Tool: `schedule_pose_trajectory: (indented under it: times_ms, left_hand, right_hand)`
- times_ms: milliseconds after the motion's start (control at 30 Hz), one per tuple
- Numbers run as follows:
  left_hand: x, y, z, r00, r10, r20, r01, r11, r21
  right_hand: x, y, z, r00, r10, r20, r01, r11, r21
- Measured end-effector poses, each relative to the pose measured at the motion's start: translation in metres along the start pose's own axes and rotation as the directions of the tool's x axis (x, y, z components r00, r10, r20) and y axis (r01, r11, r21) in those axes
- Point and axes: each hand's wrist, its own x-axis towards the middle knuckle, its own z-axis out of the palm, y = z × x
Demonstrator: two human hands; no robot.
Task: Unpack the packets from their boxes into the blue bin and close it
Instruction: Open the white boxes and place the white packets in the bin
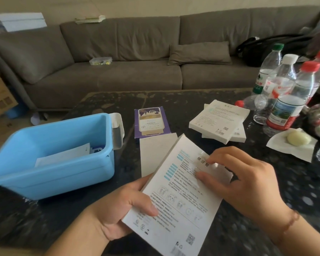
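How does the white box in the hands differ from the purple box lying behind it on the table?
The white box is held off the table by both hands, left hand gripping its edge, right hand picking at its seal; the purple box lies untouched on the table. The white box bears dense text with pale blue accents; the purple box carries a picture panel. The white box looks wider. Both are flat cardboard packet boxes.

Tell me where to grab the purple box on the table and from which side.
Grip the purple box across its two long side edges, coming from above. It lies flat on the table, so only the thin sides offer purchase, and both look free: the blue bin and white boxes stand apart.
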Motion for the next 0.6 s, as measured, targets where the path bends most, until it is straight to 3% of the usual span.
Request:
schedule_pose_trajectory:
  times_ms: [133,233,433,600]
  left_hand:
    - [0.001,0.0,0.0,1.0,-0.016,0.008,0.016,1.0,0.015]
    - [0.002,0.0,0.0,1.0,-0.014,0.011,0.014,1.0,0.011]
    - [0.001,0.002,0.001,1.0,-0.011,-0.012,0.012,1.0,0.011]
    - [0.001,0.002,0.0,1.0,-0.027,-0.007,0.028,1.0,0.013]
  right_hand:
    - [-0.003,0.002,0.003,0.987,-0.146,-0.063,0.136,0.979,-0.149]
    - [-0.004,0.002,0.007,0.965,-0.26,-0.036,0.253,0.958,-0.134]
    - [-0.005,-0.001,0.01,0.971,-0.236,-0.031,0.235,0.971,-0.05]
    - [-0.006,-0.005,0.015,0.978,-0.206,0.023,0.207,0.975,-0.084]
